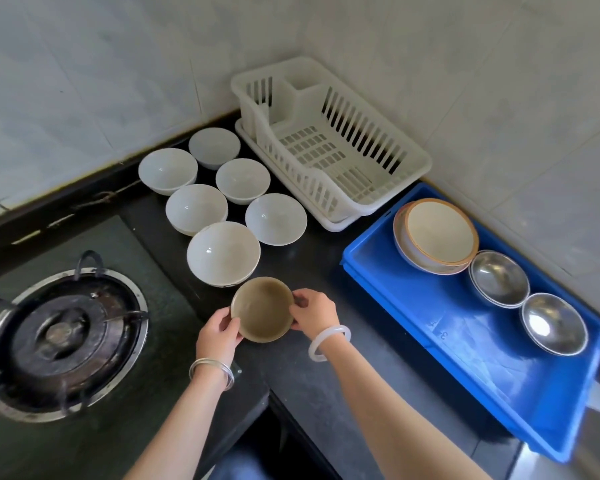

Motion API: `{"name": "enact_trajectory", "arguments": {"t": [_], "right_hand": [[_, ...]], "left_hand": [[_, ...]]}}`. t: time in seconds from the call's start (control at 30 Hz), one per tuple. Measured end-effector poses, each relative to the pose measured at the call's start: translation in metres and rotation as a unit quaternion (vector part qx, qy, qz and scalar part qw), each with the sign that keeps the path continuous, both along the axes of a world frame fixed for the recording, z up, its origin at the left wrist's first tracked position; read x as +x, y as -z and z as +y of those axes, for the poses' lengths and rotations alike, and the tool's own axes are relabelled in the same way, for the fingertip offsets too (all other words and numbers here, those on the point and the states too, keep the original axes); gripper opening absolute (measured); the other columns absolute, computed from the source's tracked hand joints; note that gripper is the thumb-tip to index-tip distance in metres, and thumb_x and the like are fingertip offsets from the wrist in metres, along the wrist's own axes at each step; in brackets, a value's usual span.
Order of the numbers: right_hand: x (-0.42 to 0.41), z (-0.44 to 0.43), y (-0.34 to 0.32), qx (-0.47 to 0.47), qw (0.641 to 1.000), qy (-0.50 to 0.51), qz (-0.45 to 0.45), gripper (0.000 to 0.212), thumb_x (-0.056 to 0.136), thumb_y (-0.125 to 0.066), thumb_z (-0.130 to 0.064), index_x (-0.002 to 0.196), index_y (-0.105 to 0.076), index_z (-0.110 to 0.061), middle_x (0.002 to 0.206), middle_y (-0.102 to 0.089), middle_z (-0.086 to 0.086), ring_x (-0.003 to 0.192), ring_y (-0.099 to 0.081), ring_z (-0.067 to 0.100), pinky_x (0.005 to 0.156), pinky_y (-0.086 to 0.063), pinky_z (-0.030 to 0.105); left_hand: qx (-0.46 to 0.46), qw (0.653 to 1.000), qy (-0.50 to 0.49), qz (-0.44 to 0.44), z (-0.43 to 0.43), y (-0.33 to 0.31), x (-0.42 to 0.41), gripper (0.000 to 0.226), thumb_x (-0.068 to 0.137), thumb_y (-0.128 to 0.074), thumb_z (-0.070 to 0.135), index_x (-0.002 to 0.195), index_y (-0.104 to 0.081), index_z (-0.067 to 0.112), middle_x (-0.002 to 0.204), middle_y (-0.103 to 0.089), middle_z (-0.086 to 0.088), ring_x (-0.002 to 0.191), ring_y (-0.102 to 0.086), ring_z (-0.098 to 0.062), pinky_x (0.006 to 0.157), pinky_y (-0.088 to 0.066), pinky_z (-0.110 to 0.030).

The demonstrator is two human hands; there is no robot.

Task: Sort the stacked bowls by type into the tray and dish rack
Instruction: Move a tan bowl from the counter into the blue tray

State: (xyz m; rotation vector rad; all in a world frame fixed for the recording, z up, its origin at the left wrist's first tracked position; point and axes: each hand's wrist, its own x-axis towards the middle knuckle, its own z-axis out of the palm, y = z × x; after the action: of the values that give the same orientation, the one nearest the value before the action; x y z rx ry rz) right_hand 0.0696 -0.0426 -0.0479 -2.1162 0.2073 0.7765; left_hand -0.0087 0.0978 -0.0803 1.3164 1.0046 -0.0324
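Two hands hold one small olive-brown bowl [262, 309] just above the dark table [326, 285], near the middle of the head view. The left hand [219, 332] takes the rim at about 8 o'clock, its fingers [234, 323] curled around the edge, thumb on the near side; most of those fingers are tucked under the bowl and cannot be made out. The right hand [314, 313] pinches the rim at 3 o'clock, fingers closed on it. Both forearms rise from the bottom edge, which cuts them off; the left wrist wears thin metal bangles [211, 370], the right a pale bangle [328, 342].

Six white bowls [222, 252] stand at 11 to 12 o'clock from the held bowl, the nearest almost touching it. Some look like stacks, but how many bowls each holds cannot be told.

At 1 o'clock sits the white dish rack [329, 143], nothing in it. At 3 o'clock lies the blue tray [447, 341], its far corner cut by the frame. Along its right side rest cream bowls with a brown rim [437, 237], stacked, count unclear, then two steel bowls [499, 278] side by side.

At 9 o'clock is a gas burner [63, 336], partly cropped at the left edge.
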Motion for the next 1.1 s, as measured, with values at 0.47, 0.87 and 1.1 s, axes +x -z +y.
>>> {"name": "enact_trajectory", "arguments": {"t": [0.47, 0.87, 1.1], "right_hand": [[0.017, -0.194, -0.059, 0.072, 0.961, 0.258, -0.076, 0.02, 0.083, -0.054, -0.003, 0.087, -0.063, -0.021, 0.08, -0.07, 0.006, 0.069, -0.069, 0.024, 0.072, -0.059, 0.034], [-0.024, -0.363, -0.042, -0.153, 0.933, 0.324, -0.035, 0.028, 0.079, -0.054, -0.001, 0.104, -0.064, -0.01, 0.09, -0.071, 0.012, 0.081, -0.068, 0.028, 0.085, -0.054, 0.041], [-0.022, -0.387, -0.026, -0.283, 0.925, 0.252, -0.034, 0.034, 0.083, -0.045, -0.002, 0.112, -0.06, -0.012, 0.106, -0.067, 0.014, 0.095, -0.062, 0.031, 0.073, -0.046, 0.034]], "left_hand": [[-0.08, 0.953, 0.272, -0.108, -0.151, -0.077, 0.104, 0.021, 0.087, -0.053, 0.004, 0.082, -0.063, 0.021, 0.088, -0.066, -0.001, 0.083, -0.064, -0.012, 0.064, -0.056, -0.017], [-0.071, 0.879, 0.472, -0.008, -0.351, -0.055, 0.124, 0.025, 0.084, -0.054, -0.004, 0.108, -0.061, -0.003, 0.098, -0.063, -0.016, 0.088, -0.058, -0.028, 0.073, -0.057, -0.039], [-0.06, 0.871, 0.485, 0.043, -0.389, -0.03, 0.118, 0.029, 0.084, -0.051, -0.009, 0.111, -0.058, -0.004, 0.096, -0.062, -0.019, 0.087, -0.059, -0.031, 0.082, -0.054, -0.043]]}}
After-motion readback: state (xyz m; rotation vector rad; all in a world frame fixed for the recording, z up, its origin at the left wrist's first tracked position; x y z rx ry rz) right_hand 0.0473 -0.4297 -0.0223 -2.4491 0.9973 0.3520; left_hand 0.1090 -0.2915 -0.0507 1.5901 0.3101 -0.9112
